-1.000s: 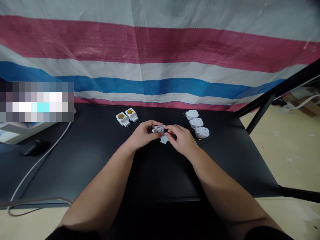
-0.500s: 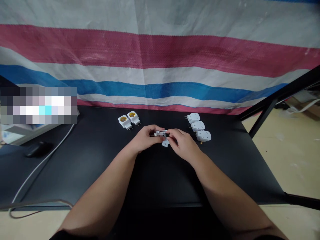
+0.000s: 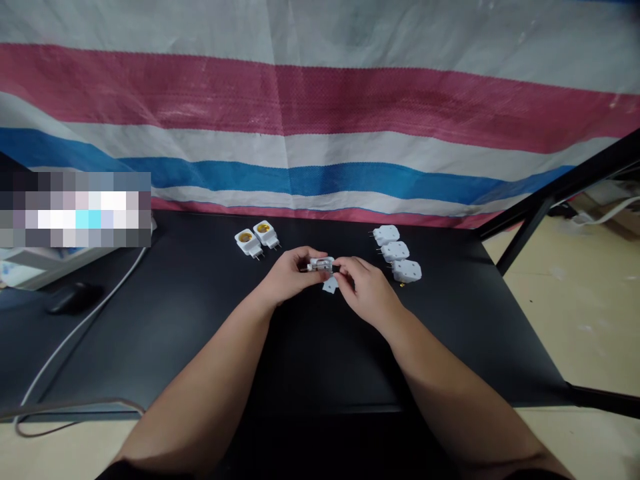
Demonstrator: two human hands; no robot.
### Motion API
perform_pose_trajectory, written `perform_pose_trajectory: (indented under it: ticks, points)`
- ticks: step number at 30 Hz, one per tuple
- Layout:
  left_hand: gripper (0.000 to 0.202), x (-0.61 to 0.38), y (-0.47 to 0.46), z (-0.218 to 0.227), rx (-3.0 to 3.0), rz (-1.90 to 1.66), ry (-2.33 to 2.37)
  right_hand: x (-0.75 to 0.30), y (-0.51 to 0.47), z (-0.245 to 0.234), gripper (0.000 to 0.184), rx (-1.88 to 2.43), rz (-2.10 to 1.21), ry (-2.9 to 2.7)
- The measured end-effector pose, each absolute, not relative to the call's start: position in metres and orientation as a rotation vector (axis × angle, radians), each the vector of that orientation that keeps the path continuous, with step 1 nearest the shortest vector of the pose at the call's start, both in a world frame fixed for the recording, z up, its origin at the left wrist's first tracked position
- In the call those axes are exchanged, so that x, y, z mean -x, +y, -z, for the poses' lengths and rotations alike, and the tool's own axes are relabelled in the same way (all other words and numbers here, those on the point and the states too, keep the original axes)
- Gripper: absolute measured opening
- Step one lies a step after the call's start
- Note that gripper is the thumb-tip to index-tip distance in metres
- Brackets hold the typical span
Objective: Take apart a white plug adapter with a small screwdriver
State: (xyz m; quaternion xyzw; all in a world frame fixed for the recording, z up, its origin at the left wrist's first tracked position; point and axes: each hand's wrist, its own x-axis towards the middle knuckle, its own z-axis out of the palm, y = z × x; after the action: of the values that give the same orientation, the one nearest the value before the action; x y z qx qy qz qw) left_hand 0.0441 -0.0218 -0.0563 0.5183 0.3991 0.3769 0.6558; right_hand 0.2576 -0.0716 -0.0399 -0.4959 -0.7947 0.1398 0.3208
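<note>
My left hand (image 3: 293, 275) is closed around a white plug housing (image 3: 321, 264), held with its inner side towards me above the table; metal parts show inside. My right hand (image 3: 369, 285) pinches a small dark piece (image 3: 336, 269) at the right end of that housing; its kind is too small to make out. Below the fingers, a flat white cover piece (image 3: 330, 285) lies partly hidden on the black table.
To the left lie two white plug-in lamp sockets (image 3: 245, 238) with brass-coloured round inserts. Three white plugs (image 3: 407, 271) stand in a row at the right, a tiny brass piece (image 3: 402, 285) beside them. A black mouse (image 3: 75, 298) and a grey cable (image 3: 80, 325) are at far left.
Both hands stay nearly in place on the plug housing. Less of the dark piece shows at my right fingertips. The view has shifted slightly.
</note>
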Motion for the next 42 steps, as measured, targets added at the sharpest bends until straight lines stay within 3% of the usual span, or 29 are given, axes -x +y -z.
perform_pose_trajectory:
  ticks: [9, 16, 19, 23, 36, 42]
  points:
    - [0.046, -0.047, -0.021, 0.056, -1.124, -0.992, 0.87, -0.255, -0.071, 0.052, 0.015, 1.268, -0.615, -1.87]
    - [0.044, -0.046, -0.02, 0.056, -1.03, -0.951, 0.858, -0.259, -0.067, 0.055, 0.02, 1.188, -1.083, -1.564]
    - [0.045, -0.045, -0.019, 0.058, -1.008, -0.932, 0.858, -0.262, -0.065, 0.052, 0.03, 1.172, -1.199, -1.467]
    - [0.046, -0.044, -0.019, 0.058, -0.989, -0.902, 0.846, -0.264, -0.062, 0.05, 0.032, 1.147, -1.157, -1.43]
    - [0.048, -0.047, -0.022, 0.055, -1.044, -0.83, 0.856, -0.266, -0.056, 0.064, 0.004, 1.141, -0.858, -1.623]
    - [0.048, -0.049, -0.024, 0.055, -1.075, -0.833, 0.869, -0.261, -0.057, 0.057, 0.005, 1.127, -0.783, -1.674]
